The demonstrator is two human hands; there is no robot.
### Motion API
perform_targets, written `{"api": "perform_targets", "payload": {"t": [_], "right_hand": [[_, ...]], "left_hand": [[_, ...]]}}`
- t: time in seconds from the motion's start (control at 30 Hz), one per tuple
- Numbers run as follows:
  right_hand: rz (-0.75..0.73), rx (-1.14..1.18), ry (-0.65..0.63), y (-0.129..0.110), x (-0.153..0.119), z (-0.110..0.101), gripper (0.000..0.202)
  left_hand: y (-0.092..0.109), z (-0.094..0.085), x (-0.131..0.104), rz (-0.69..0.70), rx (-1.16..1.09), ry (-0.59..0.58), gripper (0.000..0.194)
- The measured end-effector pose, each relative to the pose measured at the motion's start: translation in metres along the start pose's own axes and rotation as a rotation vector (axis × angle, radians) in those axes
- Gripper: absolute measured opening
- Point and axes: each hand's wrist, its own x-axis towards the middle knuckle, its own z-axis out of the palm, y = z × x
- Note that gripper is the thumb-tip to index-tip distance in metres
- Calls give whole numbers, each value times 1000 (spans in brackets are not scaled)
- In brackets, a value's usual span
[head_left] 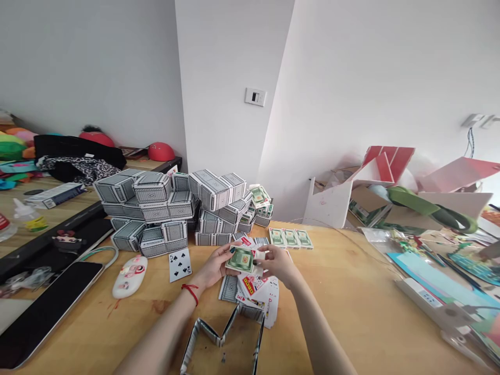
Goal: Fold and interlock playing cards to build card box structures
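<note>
My left hand point(214, 264), with a red string on its wrist, grips the left end of a green and white playing-card box point(240, 260). At the box's right end my right hand point(278, 264) has its fingers closed on a white part that looks like its flap. Beneath both hands lies a loose pile of playing cards point(270, 303), with a red and white card packet point(253, 284) on top. Closest to me stands a zigzag frame of folded cards point(260, 338). A five of spades point(179, 265) lies face up left of my left hand.
Stacked grey-patterned card blocks point(167, 205) stand at the back left. Three green card boxes point(291, 238) lie in a row behind my right hand. A white mouse point(130, 277) and a black phone-like slab point(50, 312) are at left, a power strip point(433, 302) at right.
</note>
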Motion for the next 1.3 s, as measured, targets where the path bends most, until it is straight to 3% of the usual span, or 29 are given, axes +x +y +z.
{"api": "perform_targets", "payload": {"t": [0.13, 0.23, 0.5, 1.3], "right_hand": [[28, 275, -183, -12, -8, -20, 32], [38, 373, -236, -16, -12, -26, 35], [20, 242, -52, -6, -2, -6, 28], [-16, 227, -113, -4, -2, -6, 32]], "left_hand": [[3, -2, 2, 44, -18, 50, 41], [3, -3, 3, 77, -32, 80, 39], [4, -3, 1, 75, -13, 75, 43], [7, 1, -2, 30, -3, 59, 44]]}}
